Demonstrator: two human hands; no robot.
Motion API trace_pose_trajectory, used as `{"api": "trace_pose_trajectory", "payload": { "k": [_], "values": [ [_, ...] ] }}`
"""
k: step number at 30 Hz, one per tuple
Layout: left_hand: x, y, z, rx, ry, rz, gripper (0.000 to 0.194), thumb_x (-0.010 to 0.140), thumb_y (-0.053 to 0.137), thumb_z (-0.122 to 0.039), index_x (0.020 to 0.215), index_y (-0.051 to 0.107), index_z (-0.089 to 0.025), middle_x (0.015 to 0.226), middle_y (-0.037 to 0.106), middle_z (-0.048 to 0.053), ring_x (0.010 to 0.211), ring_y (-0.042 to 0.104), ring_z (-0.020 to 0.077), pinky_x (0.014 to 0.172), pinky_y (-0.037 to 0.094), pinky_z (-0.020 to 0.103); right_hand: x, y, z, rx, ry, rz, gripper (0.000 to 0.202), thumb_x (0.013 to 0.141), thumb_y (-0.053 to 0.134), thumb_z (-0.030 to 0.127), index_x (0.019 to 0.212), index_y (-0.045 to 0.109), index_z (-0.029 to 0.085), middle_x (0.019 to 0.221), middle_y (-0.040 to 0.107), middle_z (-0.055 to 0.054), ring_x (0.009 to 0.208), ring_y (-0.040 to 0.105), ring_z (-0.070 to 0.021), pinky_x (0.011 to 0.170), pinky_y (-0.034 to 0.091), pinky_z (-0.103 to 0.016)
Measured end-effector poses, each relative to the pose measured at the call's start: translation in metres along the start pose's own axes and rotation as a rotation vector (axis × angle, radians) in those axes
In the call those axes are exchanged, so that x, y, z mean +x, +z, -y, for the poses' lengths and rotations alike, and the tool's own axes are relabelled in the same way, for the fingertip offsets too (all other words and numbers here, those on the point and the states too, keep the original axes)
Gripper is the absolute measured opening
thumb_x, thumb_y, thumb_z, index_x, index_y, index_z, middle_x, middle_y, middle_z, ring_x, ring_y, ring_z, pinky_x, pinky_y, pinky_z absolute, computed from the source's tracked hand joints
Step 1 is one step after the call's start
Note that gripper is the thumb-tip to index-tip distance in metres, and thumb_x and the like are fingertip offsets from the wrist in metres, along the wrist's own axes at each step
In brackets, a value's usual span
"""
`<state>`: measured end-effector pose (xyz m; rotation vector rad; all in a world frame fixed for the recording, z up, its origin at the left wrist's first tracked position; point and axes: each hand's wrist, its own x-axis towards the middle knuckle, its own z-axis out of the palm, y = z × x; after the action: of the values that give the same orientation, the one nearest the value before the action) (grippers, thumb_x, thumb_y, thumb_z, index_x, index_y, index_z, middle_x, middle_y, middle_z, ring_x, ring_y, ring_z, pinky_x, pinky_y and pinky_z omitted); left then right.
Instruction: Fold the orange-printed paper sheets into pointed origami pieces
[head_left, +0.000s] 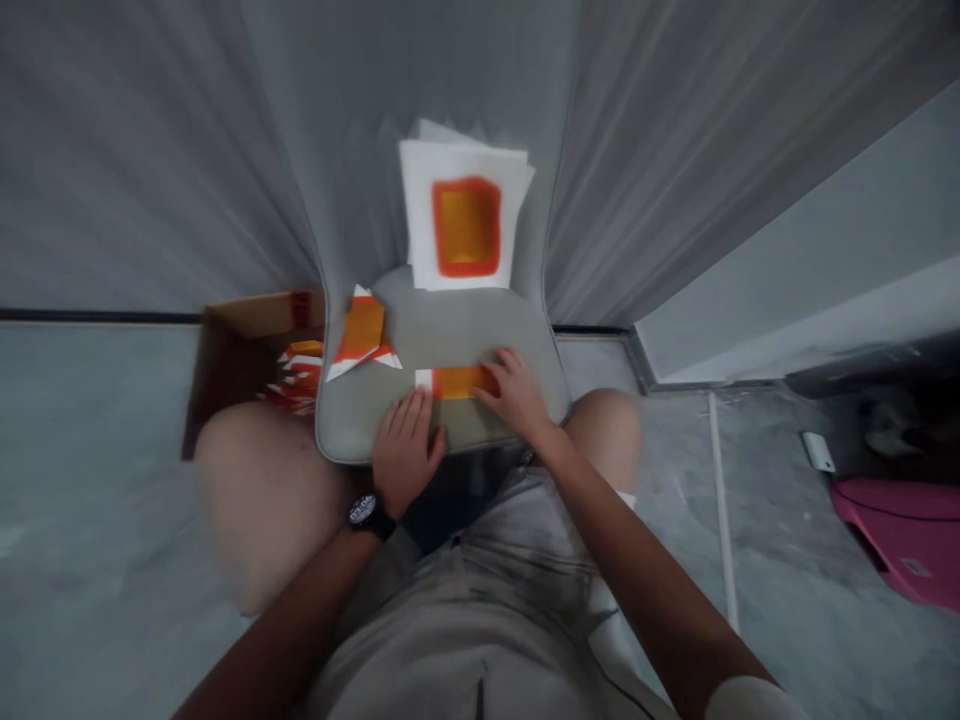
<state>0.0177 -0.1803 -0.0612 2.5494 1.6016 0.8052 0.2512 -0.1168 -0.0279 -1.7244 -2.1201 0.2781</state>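
A folded strip of white, red and orange paper lies across the grey chair seat. My left hand rests flat at the strip's left end, fingers stretched out. On the strip's right end is my right hand, its fingers bent and spread over the paper. A folded orange and white paper shape sits at the seat's left side. Toward the chair back stands a stack of white sheets with a red-bordered orange square on the front one.
Left of the chair is an open cardboard box holding several folded papers. My knees flank the seat. A pink object and a small white device lie on the floor at the right. Grey curtains hang behind the chair.
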Motion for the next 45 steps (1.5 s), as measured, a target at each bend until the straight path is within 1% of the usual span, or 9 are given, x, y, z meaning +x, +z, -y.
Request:
{"api": "trace_pose_trajectory", "payload": {
  "k": [3,6,12,22,26,30,34,39,45],
  "values": [
    [-0.001,-0.001,0.001,-0.038,-0.021,-0.031,0.076,0.104,0.05,-0.034,0.17,0.018,-0.018,0.165,0.044,0.017,0.15,0.047,0.0344,0.123,0.039,0.057,0.005,0.003,-0.002,0.076,-0.036,-0.005,0.038,0.093,0.075,0.034,0.125,0.073,0.013,0.135,0.066,-0.018,0.135,0.054,-0.031,0.118,0.042,-0.046],
    [-0.001,-0.002,0.001,-0.065,-0.045,-0.048,0.074,0.102,0.053,-0.035,0.168,0.025,-0.015,0.163,0.047,0.018,0.15,0.047,0.0348,0.123,0.039,0.056,0.001,0.004,-0.001,0.082,-0.08,-0.033,0.041,0.092,0.075,0.032,0.13,0.069,0.015,0.123,0.071,-0.016,0.122,0.059,-0.032,0.111,0.046,-0.05],
    [0.001,-0.006,-0.003,-0.094,-0.079,-0.057,0.068,0.1,0.056,-0.034,0.161,0.037,-0.01,0.159,0.051,0.02,0.147,0.049,0.036,0.122,0.04,0.053,-0.004,0.006,0.001,0.036,-0.133,-0.022,0.052,0.092,0.076,0.041,0.136,0.065,0.017,0.119,0.07,-0.015,0.115,0.059,-0.034,0.107,0.046,-0.052],
    [0.002,-0.01,-0.002,-0.137,-0.084,-0.068,0.067,0.098,0.063,-0.032,0.158,0.04,-0.011,0.153,0.056,0.02,0.14,0.054,0.038,0.118,0.044,0.053,0.018,-0.008,-0.006,-0.014,-0.108,0.14,0.043,0.084,0.084,0.045,0.112,0.069,0.017,0.109,0.069,-0.013,0.106,0.058,-0.0312,0.099,0.048,-0.047],
    [0.0,-0.008,-0.002,-0.161,-0.131,-0.084,0.076,0.097,0.065,-0.035,0.162,0.034,-0.011,0.156,0.052,0.023,0.141,0.053,0.0402,0.114,0.046,0.054,0.014,-0.013,0.002,-0.05,-0.168,0.068,0.04,0.087,0.081,0.038,0.118,0.067,0.018,0.111,0.069,-0.013,0.107,0.059,-0.0318,0.103,0.047,-0.051],
    [-0.001,-0.004,-0.002,-0.199,-0.17,-0.12,0.083,0.097,0.066,-0.039,0.165,0.026,-0.014,0.16,0.046,0.024,0.144,0.05,0.0406,0.113,0.047,0.054,0.006,-0.013,0.008,-0.112,-0.284,-0.022,0.03,0.091,0.075,0.028,0.12,0.069,0.021,0.117,0.068,-0.012,0.118,0.057,-0.0322,0.12,0.035,-0.06],
    [-0.002,-0.001,-0.001,-0.209,-0.165,-0.16,0.084,0.096,0.068,-0.04,0.165,0.028,-0.015,0.161,0.043,0.025,0.148,0.045,0.0411,0.114,0.047,0.055,-0.006,-0.01,0.014,-0.118,-0.36,-0.145,0.02,0.098,0.065,0.025,0.117,0.071,0.022,0.123,0.068,-0.012,0.126,0.055,-0.0307,0.124,0.033,-0.061],
    [-0.006,-0.004,-0.003,-0.189,0.004,-0.282,0.061,0.097,0.067,-0.027,0.154,0.048,-0.023,0.144,0.059,0.018,0.136,0.058,0.033,0.113,0.049,0.05,-0.036,-0.007,0.019,-0.025,-0.387,-0.191,0.018,0.104,0.057,0.024,0.11,0.074,0.023,0.117,0.071,-0.011,0.121,0.058,-0.0291,0.116,0.044,-0.056],
    [0.0,-0.013,0.004,-0.132,0.211,-0.159,0.038,0.097,0.068,-0.023,0.134,0.068,-0.027,0.134,0.069,0.011,0.132,0.06,0.0302,0.114,0.047,0.052,-0.074,0.005,0.009,0.109,-0.347,-0.099,0.024,0.105,0.058,0.027,0.12,0.076,0.024,0.124,0.072,-0.012,0.124,0.06,-0.029,0.108,0.053,-0.05]
  ]
}}
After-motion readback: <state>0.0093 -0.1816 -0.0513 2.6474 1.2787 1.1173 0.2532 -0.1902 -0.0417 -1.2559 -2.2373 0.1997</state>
